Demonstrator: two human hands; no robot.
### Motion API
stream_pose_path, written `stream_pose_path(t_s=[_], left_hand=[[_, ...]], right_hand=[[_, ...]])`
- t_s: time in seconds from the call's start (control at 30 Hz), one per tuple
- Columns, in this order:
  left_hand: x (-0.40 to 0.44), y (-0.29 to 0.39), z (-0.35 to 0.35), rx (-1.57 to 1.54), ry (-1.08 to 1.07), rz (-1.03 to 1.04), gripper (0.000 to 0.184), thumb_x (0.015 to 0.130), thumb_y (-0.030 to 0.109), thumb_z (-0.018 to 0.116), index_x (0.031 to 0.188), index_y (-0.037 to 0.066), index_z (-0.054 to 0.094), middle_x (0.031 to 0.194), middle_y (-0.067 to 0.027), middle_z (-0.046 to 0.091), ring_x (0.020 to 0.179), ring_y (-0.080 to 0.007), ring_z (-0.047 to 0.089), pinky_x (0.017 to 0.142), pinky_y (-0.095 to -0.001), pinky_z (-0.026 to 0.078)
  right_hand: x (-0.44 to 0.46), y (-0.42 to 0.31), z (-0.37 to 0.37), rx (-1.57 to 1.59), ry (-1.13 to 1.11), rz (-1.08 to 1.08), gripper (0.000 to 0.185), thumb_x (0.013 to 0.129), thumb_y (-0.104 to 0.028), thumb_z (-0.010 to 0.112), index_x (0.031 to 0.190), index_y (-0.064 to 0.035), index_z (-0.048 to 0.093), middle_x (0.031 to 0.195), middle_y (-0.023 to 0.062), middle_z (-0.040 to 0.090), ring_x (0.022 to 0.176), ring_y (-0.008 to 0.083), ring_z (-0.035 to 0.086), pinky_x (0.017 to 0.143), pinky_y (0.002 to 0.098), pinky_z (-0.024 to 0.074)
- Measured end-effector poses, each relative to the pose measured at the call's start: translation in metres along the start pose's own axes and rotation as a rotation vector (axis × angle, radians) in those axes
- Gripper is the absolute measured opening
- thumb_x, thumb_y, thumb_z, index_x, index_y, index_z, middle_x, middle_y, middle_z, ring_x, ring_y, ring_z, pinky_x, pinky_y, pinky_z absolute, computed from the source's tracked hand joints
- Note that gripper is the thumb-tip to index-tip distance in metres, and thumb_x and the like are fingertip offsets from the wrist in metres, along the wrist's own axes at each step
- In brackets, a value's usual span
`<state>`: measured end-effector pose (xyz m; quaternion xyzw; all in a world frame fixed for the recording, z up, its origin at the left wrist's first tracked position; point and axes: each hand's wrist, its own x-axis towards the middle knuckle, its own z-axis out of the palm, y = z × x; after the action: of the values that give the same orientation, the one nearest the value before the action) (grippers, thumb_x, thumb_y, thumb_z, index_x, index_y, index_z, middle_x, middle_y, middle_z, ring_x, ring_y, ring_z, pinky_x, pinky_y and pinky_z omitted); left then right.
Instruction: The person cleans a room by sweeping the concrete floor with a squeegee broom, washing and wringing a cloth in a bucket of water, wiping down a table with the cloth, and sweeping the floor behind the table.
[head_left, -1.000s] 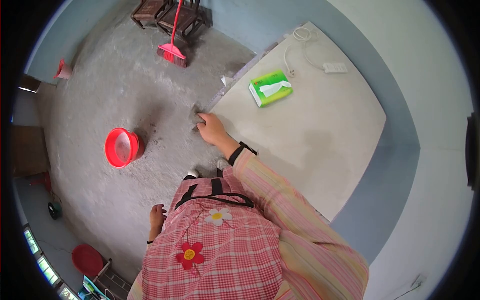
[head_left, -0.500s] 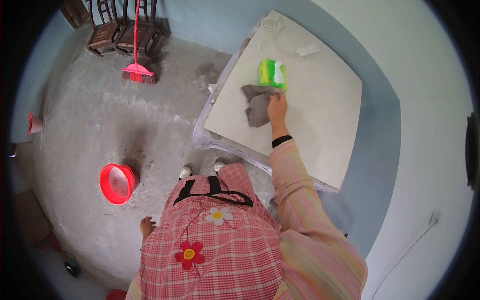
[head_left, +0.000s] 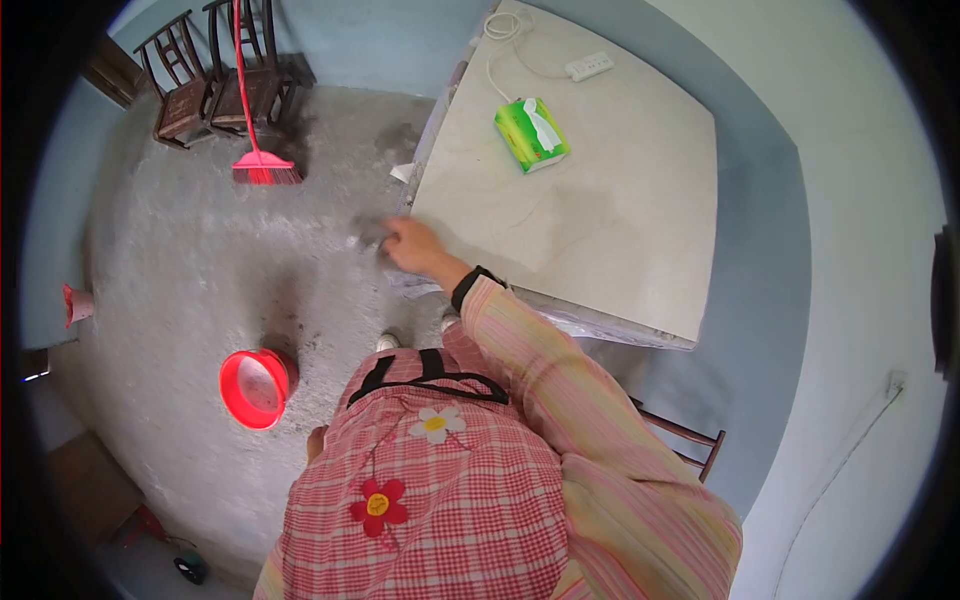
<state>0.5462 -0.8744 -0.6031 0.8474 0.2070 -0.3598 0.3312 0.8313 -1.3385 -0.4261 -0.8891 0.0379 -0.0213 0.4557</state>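
Note:
My right hand (head_left: 415, 247) reaches across to the left edge of the pale-topped table (head_left: 620, 220), its fingers closed. A grey cloth (head_left: 373, 232) hangs from it past the edge, blurred and hard to tell from the grey floor. On the tabletop, a green-and-yellow pack of tissues (head_left: 531, 136) lies up and to the right of this hand. Down by my side, my left hand (head_left: 316, 443) is mostly covered by the red checked apron (head_left: 450, 480), and its fingers are hidden.
A white power strip (head_left: 589, 66) with its cable lies at the table's far end. The red bucket (head_left: 254, 389) stands on the floor to the left. Farther off are a pink broom (head_left: 266, 166) and wooden chairs (head_left: 185, 105). Another chair (head_left: 690, 440) is partly visible at right.
My right hand has swept left with the grey cloth, from beside the tissue pack to the table's left edge. My left hand has gone mostly behind the apron. The view has shifted slightly.

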Motion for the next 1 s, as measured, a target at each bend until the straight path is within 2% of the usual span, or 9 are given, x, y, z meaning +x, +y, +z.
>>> stream_pose_path(t_s=[0.03,0.1,0.2,0.3,0.33,0.5,0.67,0.77,1.0], left_hand=[[0.006,-0.013,0.003,0.110,0.040,0.130,0.037,0.085,0.032,0.046,0.093,0.001,0.064,0.082,-0.0131,0.066,0.071,-0.0236,0.062,0.065,-0.0354,0.047],[-0.001,-0.015,0.003,0.225,0.087,0.257,0.037,0.085,0.032,0.047,0.093,0.001,0.064,0.083,-0.0124,0.066,0.070,-0.0230,0.061,0.064,-0.0349,0.047],[-0.035,0.041,-0.018,-0.410,0.085,-0.206,0.035,0.084,0.031,0.048,0.095,0.003,0.065,0.082,-0.0112,0.065,0.069,-0.0200,0.061,0.059,-0.0326,0.046],[-0.056,0.041,-0.014,-0.331,0.161,-0.120,0.035,0.084,0.030,0.048,0.096,0.002,0.065,0.082,-0.0115,0.066,0.070,-0.0206,0.061,0.060,-0.0333,0.047],[-0.059,0.041,-0.011,-0.333,0.164,-0.122,0.035,0.084,0.030,0.048,0.096,0.002,0.065,0.082,-0.0115,0.066,0.070,-0.0206,0.061,0.060,-0.0333,0.047],[-0.064,0.037,-0.006,-0.236,0.152,-0.133,0.034,0.084,0.030,0.048,0.096,0.002,0.065,0.083,-0.0115,0.066,0.071,-0.0209,0.061,0.062,-0.0333,0.047],[-0.071,0.042,0.003,-0.140,0.139,-0.152,0.034,0.085,0.029,0.048,0.096,0.002,0.065,0.083,-0.0116,0.066,0.072,-0.0212,0.062,0.063,-0.0334,0.047],[-0.076,0.053,0.015,-0.098,0.138,-0.174,0.034,0.086,0.029,0.048,0.096,0.002,0.065,0.084,-0.0117,0.066,0.073,-0.0214,0.062,0.064,-0.0334,0.048],[-0.110,0.118,0.032,-0.311,0.238,-0.043,0.034,0.090,0.030,0.047,0.093,0.002,0.066,0.084,-0.0135,0.066,0.076,-0.0229,0.061,0.071,-0.0340,0.047]], right_hand=[[0.003,-0.013,0.005,0.209,-0.231,0.050,0.035,0.072,-0.011,0.057,0.105,-0.0026,0.062,0.097,0.0196,0.062,0.089,0.0298,0.058,0.081,0.0367,0.0448],[0.010,-0.028,0.001,0.252,-0.108,0.067,0.032,0.072,-0.011,0.056,0.103,-0.0029,0.063,0.094,0.0199,0.063,0.089,0.0311,0.059,0.081,0.0369,0.0449],[0.027,-0.017,-0.034,0.606,0.144,0.214,0.028,0.074,-0.013,0.055,0.098,-0.0014,0.064,0.091,0.0171,0.064,0.087,0.0283,0.059,0.080,0.0353,0.0445],[0.065,0.054,-0.082,0.753,0.356,0.268,0.023,0.076,-0.015,0.054,0.089,0.0010,0.062,0.088,0.0106,0.061,0.085,0.0214,0.055,0.077,0.0349,0.0426],[0.074,0.068,-0.099,0.989,0.388,0.485,0.021,0.078,-0.016,0.054,0.087,0.0018,0.061,0.089,0.0088,0.060,0.086,0.0195,0.053,0.076,0.0349,0.0417],[0.081,0.111,-0.164,0.945,0.583,0.541,0.024,0.080,-0.013,0.052,0.093,0.0059,0.060,0.097,0.0119,0.059,0.091,0.0199,0.052,0.079,0.0331,0.0404],[0.082,0.133,-0.170,0.763,0.947,0.324,0.029,0.078,-0.012,0.053,0.099,0.0067,0.059,0.099,0.0109,0.060,0.089,0.0195,0.055,0.079,0.0296,0.0422],[0.093,0.112,-0.163,0.584,0.587,0.340,0.029,0.077,-0.011,0.053,0.099,0.0055,0.061,0.095,0.0104,0.062,0.088,0.0193,0.056,0.077,0.0280,0.0427],[0.191,0.124,-0.175,0.112,0.415,0.369,0.033,0.076,-0.017,0.054,0.099,0.0051,0.062,0.096,0.0228,0.063,0.095,0.0352,0.057,0.083,0.0377,0.0434]])
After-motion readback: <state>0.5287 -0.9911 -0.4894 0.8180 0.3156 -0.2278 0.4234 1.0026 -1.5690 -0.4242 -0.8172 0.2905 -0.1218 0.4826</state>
